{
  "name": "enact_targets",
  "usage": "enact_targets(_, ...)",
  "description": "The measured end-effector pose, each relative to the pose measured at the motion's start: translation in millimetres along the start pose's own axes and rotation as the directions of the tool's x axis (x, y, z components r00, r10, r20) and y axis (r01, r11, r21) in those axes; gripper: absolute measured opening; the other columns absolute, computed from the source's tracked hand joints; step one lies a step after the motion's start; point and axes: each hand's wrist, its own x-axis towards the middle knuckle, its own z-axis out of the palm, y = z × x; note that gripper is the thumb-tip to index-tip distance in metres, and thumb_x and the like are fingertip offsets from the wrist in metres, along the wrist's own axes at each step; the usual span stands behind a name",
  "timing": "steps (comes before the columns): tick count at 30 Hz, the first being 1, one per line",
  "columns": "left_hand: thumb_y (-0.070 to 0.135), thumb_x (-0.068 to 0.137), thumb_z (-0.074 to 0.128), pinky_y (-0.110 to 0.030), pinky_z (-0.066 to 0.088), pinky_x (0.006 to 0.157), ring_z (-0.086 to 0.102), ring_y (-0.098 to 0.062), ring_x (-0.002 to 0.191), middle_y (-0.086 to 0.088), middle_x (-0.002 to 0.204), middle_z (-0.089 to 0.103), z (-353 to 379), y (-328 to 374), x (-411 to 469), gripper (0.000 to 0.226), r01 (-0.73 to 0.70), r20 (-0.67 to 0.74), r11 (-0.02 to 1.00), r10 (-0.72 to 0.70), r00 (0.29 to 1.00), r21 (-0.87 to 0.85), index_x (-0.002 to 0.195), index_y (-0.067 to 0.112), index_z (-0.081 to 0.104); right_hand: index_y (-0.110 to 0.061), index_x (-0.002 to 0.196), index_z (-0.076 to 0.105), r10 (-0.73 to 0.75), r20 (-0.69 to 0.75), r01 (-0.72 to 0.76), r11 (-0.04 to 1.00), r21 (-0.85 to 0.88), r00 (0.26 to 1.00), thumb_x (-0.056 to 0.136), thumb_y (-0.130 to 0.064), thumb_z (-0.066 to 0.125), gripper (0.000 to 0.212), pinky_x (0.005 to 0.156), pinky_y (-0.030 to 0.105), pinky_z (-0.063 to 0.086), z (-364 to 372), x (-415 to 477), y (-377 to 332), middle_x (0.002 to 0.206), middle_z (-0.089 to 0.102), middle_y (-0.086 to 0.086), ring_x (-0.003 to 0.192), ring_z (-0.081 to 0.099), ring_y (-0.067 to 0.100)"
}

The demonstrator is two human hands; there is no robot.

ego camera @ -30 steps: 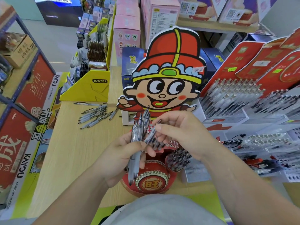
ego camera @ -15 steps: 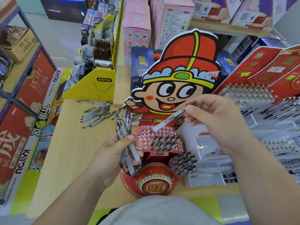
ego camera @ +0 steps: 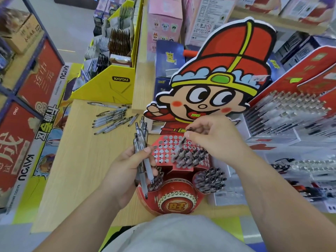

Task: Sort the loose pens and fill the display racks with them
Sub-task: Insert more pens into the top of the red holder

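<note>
- The left hand (ego camera: 127, 171) is curled round a bundle of pens (ego camera: 141, 142), thumb across the barrels. The pens stand roughly upright, their tips pointing down toward the person and their clip ends fanning out above the fingers.
- The right hand (ego camera: 214, 140) pinches a single pen (ego camera: 180, 145) between thumb and fingertips, near its top end. The pen is tilted, its lower end at the holed panel (ego camera: 164, 148) (whether it has entered a hole cannot be told).
- That panel belongs to the display rack (ego camera: 223, 57), a red cardboard stand with a cartoon figure in a red hat, sitting on the desk (ego camera: 78, 160) right in front of the person.
- A cluster of dark-topped pens (ego camera: 192, 157) already fills the panel's lower right holes; the holes on the upper left are open.
- A round pocket (ego camera: 211, 179) low on the rack's right side is packed with pens, and a second one on the left is partly hidden behind the left hand.
- Loose pens (ego camera: 111, 120) lie scattered on the desk's far left, well apart from the rack and near a yellow box (ego camera: 109, 88).
- Clear racks (ego camera: 287, 113) full of pens stand to the right.
</note>
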Motion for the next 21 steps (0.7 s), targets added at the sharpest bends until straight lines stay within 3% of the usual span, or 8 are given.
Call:
enact_targets(4, 0.034, 0.080, 0.068, -0.034, 0.051, 0.058, 0.061, -0.025, 0.062, -0.011, 0.079, 0.062, -1, 0, 0, 0.041, -0.005, 0.012, 1.000, 0.006, 1.000, -0.020, 0.113, 0.010, 0.065, -0.024, 0.087, 0.078, -0.001, 0.044, 0.002, 1.000, -0.028, 0.999, 0.083, -0.026, 0.080, 0.005, 0.070, 0.032, 0.059, 2, 1, 1, 0.075, 0.073, -0.007, 0.071, 0.068, 0.009)
enact_targets(10, 0.035, 0.080, 0.068, -0.034, 0.050, 0.058, 0.061, -0.024, 0.061, -0.011, 0.078, 0.063, -1, 0, 2, 0.042, -0.010, 0.011, 1.000, 0.010, 1.000, -0.008, 0.113, 0.010, 0.065, -0.026, 0.093, 0.079, 0.039, 0.157, -0.013, 0.987, -0.161, 0.987, 0.084, -0.029, 0.079, 0.009, 0.067, 0.017, 0.050, 10, 3, 2, 0.078, 0.071, -0.013, 0.072, 0.063, -0.001)
enact_targets(16, 0.027, 0.096, 0.061, -0.037, 0.045, 0.064, 0.061, -0.025, 0.061, -0.010, 0.077, 0.063, -2, -1, 5, 0.023, -0.015, 0.006, 1.000, 0.015, 1.000, 0.005, 0.112, 0.011, 0.065, -0.024, 0.094, 0.080, 0.054, 0.218, -0.012, 0.982, -0.190, 0.975, 0.084, -0.030, 0.079, 0.011, 0.072, 0.025, 0.056, 12, 8, -1, 0.081, 0.073, -0.010, 0.075, 0.067, 0.004)
enact_targets(21, 0.027, 0.095, 0.062, -0.038, 0.045, 0.065, 0.060, -0.025, 0.061, -0.009, 0.076, 0.063, -3, -2, 4, 0.023, -0.024, 0.021, 1.000, 0.024, 1.000, -0.001, 0.111, 0.011, 0.066, -0.025, 0.089, 0.079, 0.043, 0.242, 0.018, 0.970, -0.244, 0.969, 0.081, -0.034, 0.082, 0.013, 0.065, 0.019, 0.048, 14, 14, -1, 0.078, 0.070, -0.013, 0.073, 0.064, 0.002)
